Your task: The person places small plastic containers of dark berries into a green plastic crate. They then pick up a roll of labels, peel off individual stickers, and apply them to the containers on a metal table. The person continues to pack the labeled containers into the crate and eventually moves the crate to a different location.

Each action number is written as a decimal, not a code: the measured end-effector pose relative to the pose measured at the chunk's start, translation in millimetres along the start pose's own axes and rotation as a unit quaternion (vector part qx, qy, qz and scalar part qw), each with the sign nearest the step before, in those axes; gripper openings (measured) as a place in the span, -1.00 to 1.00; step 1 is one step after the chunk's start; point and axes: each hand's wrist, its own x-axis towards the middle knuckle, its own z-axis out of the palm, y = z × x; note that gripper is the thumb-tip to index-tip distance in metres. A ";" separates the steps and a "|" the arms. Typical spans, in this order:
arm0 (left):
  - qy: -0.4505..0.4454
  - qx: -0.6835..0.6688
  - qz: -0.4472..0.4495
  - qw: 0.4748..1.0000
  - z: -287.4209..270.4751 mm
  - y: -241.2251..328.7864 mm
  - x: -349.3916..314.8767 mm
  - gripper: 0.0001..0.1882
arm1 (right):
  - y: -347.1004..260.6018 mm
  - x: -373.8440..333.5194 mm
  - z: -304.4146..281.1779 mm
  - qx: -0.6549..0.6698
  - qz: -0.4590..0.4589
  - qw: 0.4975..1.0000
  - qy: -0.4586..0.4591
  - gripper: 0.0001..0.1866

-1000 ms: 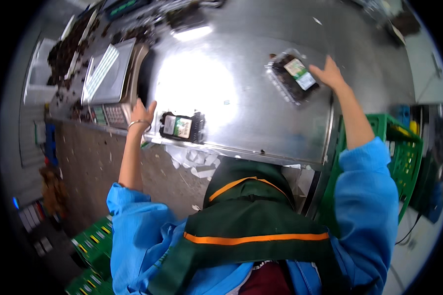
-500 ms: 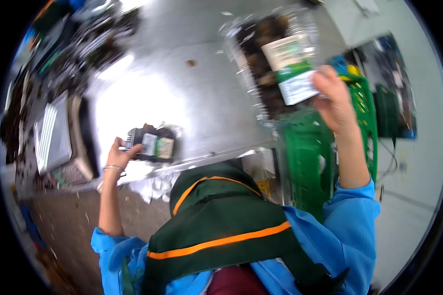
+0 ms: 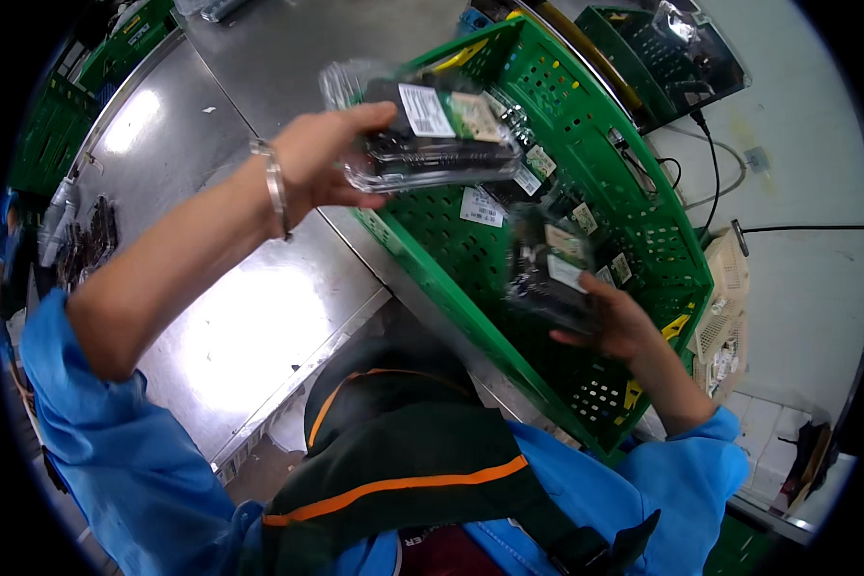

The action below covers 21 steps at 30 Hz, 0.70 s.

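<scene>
Over the near left edge of a green crate (image 3: 432, 278), my left hand (image 3: 322, 158) grips a clear plastic pack (image 3: 442, 158) by its end. Dark contents show through it, and it carries a white label and a green-and-cream one. Inside the crate, my right hand (image 3: 619, 322) has its fingers round a similar dark pack (image 3: 552, 269), slightly blurred by motion. More labelled packs (image 3: 538, 163) lie in a row along the crate's far right side. A white label (image 3: 482, 206) shows near them, partly under my left hand's pack.
The crate sits at the right side of a steel table (image 3: 250, 317). Behind it is a dark screen (image 3: 686, 48) with a hanging cable (image 3: 710, 182). Beige baskets (image 3: 725, 317) stand at the right by the wall. Dark packs (image 3: 91, 235) lie at the table's left, near green crates (image 3: 53, 134).
My view has turned right toward the crate. The left hand, with its pack, has come over the crate from the table; the right hand has lowered its pack into the crate.
</scene>
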 end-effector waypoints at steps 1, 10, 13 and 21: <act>0.019 0.014 -0.070 0.997 7.6 -3.5 10.8 -0.31 | 4.0 12.9 5.0 -0.002 0.014 1.000 -0.009 -0.49; -0.033 0.209 -0.086 0.974 -31.5 -26.5 -40.8 -0.59 | 49.3 142.3 48.5 -0.025 0.006 0.999 -0.025 -0.75; -0.015 0.195 -0.028 0.980 -39.6 -69.5 -89.2 -0.70 | 29.5 121.6 30.3 -0.508 0.093 0.856 -0.031 -0.72; 0.231 -0.056 -0.047 0.970 -30.5 -260.5 -193.8 -0.77 | -2.2 144.4 132.4 -0.663 -0.522 0.534 -0.055 -0.56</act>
